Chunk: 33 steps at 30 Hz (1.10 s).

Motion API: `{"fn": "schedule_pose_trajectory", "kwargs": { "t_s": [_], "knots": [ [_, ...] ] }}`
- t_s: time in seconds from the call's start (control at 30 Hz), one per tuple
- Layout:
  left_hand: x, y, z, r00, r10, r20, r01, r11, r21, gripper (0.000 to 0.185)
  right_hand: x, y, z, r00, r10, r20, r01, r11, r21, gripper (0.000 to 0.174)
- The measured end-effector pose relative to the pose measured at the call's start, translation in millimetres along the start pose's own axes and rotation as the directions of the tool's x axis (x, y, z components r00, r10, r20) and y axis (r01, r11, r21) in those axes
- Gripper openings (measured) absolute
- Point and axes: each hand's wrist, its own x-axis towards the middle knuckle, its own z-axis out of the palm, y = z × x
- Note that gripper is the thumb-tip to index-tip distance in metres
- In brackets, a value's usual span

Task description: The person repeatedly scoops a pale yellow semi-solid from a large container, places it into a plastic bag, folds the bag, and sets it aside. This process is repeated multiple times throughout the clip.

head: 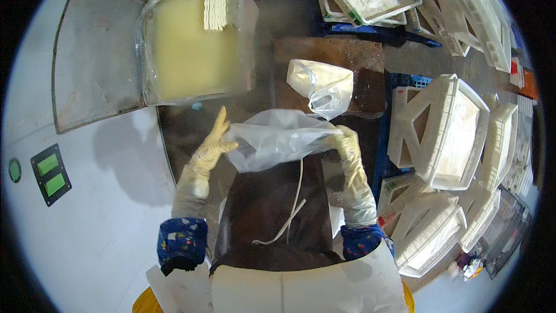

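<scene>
A clear plastic bag (pixel 273 139) spans the space between my two gloved hands, and nothing shows inside it. My right hand (pixel 346 139) grips its right end with curled fingers. At the bag's left end, my left hand (pixel 213 141) has its fingers and thumb spread apart, close to the plastic; whether it touches is hard to tell. Beyond the bag, a filled plastic bag (pixel 334 76) with pale contents lies on a brown board (pixel 282 91). A white cord (pixel 286 224) hangs down my dark brown apron (pixel 256 208).
At the upper left, a plastic-lined bin (pixel 195 61) holds yellowish contents and a pale ribbed block (pixel 216 4). Beside it is a grey metal panel (pixel 100 61) on a white wall with green buttons (pixel 51 174). White plastic crates (pixel 456 134) are stacked along the right on blue pallets (pixel 384 139).
</scene>
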Motion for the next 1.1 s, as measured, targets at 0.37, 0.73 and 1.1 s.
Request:
{"fn": "schedule_pose_trajectory", "kwargs": {
  "t_s": [0.37,0.73,1.1],
  "knots": [
    [18.2,29.8,121.7,0.755,0.652,0.071,-0.162,0.08,0.984,0.068,-8.7,-34.8,55.8,0.979,0.201,-0.008,-0.178,0.881,0.438,0.053],
    [19.5,-40.4,96.2,0.914,-0.224,0.339,0.216,0.975,0.062,0.008,39.4,14.8,-27.2,0.79,0.327,0.519,0.021,0.831,-0.556,0.046],
    [-125.4,-90.6,56.9,0.682,-0.504,-0.53,0.712,0.623,0.323,0.041,162.9,91.8,6.8,0.982,0.017,0.186,0.184,0.102,-0.978,0.065]
  ]
}}
